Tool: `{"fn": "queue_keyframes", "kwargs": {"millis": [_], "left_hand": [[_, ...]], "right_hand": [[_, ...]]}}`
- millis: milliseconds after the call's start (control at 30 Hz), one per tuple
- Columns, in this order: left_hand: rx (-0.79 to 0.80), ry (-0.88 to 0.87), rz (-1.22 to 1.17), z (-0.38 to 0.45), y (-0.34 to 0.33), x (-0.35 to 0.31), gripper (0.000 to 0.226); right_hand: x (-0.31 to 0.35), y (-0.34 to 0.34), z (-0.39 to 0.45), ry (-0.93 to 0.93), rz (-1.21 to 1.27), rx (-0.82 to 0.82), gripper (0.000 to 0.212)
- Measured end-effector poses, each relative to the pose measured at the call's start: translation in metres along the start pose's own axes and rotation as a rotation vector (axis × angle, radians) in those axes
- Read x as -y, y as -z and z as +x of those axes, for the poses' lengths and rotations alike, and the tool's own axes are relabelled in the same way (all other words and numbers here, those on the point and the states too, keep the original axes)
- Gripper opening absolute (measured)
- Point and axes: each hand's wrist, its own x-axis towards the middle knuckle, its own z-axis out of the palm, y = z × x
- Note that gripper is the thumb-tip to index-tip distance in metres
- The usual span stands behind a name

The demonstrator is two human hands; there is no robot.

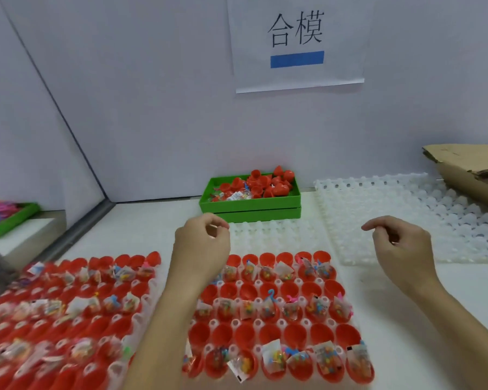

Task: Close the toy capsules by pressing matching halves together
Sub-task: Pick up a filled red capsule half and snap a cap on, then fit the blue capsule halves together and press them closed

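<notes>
Red capsule halves (268,334) in white trays (238,323).

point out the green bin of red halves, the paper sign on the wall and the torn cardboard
green bin (250,205), head view, on its front wall
paper sign (296,77), head view, on the blank strip below the blue bar
torn cardboard (462,161), head view, on its flat top face

Ahead of you a paper sign (297,43) with two black characters and a blue bar hung on the pale wall (152,94). At your far right a torn cardboard box (471,170) lay tilted beside the white table (406,291). Far left, a green tray (10,219) held blurred pink items, too smeared to identify.
</notes>
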Motion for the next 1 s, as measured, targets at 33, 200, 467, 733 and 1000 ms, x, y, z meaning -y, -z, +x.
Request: {"fn": "queue_keyframes", "kwargs": {"millis": [33,200,467,733,1000], "left_hand": [[0.042,0.005,0.127,0.004,0.006,0.004,0.020],[0.169,0.115,0.556,0.022,0.021,0.023,0.016],[0.414,0.191,0.698,0.016,0.016,0.027,0.027],[0.441,0.200,0.700,0.009,0.006,0.024,0.029],[0.377,0.187,0.757,0.016,-0.006,0.026,0.037]], "right_hand": [[0.002,-0.002,0.000,0.004,-0.002,0.003,0.040],[0.004,-0.008,-0.004,0.014,-0.002,0.027,0.038],[0.003,-0.009,-0.004,0.033,-0.038,0.038,0.036],[0.002,-0.011,-0.006,0.015,-0.023,0.060,0.036],[0.005,-0.013,-0.008,0.005,-0.023,0.067,0.036]]}}
